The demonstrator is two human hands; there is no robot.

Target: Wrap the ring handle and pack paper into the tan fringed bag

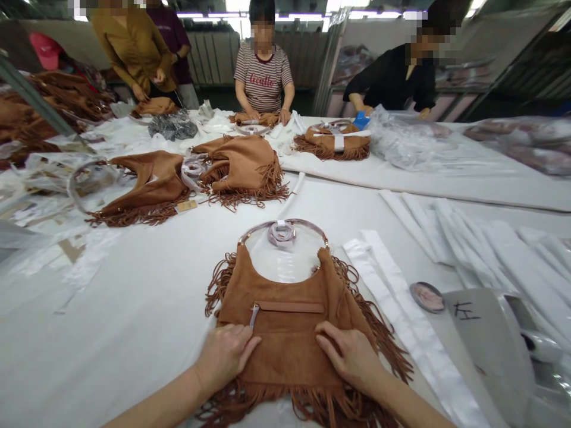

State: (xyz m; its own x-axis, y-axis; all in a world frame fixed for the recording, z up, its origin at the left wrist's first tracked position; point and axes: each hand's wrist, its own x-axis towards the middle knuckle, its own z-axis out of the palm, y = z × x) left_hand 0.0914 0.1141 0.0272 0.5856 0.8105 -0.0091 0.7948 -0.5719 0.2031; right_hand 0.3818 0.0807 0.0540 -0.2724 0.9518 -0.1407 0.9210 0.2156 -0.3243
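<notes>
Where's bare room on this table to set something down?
Bare table lies left of the fringed bag, and between its ring handle and the two bags beyond. The right is crowded: white strips, round disc, grey box.

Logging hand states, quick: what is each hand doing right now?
Left hand: open, pressed flat on the brown fringed bag.
Right hand: open, flat on the same bag.

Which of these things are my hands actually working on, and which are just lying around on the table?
In hand: fringed brown bag, flat under left hand and right hand; its wrapped ring handle.
Lying about: other fringed bags, white paper strips, round disc, grey card.
</notes>
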